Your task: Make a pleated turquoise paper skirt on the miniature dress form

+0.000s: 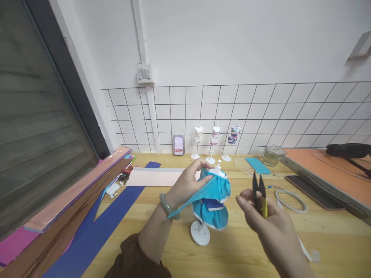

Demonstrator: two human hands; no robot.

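A small white dress-form mannequin [199,234] on a round base stands tilted in front of me, wrapped in gathered bright blue crepe-like paper [220,189]. Dark blue and white layers show at its waist, above a puffed blue skirt. My left hand [189,181] is closed on the paper at the mannequin's upper body, thumb pressing the gathers. A loose strip of the same paper trails down across my left wrist. In my right hand [268,227], to the right of the mannequin, I hold a pair of thread snips [260,193], black blades pointing up and apart, yellow on the handle.
Three small mannequins [215,139] and a phone [178,145] stand along the tiled wall. Pale pink paper [156,177], a dark blue strip [116,212] and an earbud case [113,189] lie left. At right are a glass jar [274,155], a tape ring [290,200] and a dark phone [314,192].
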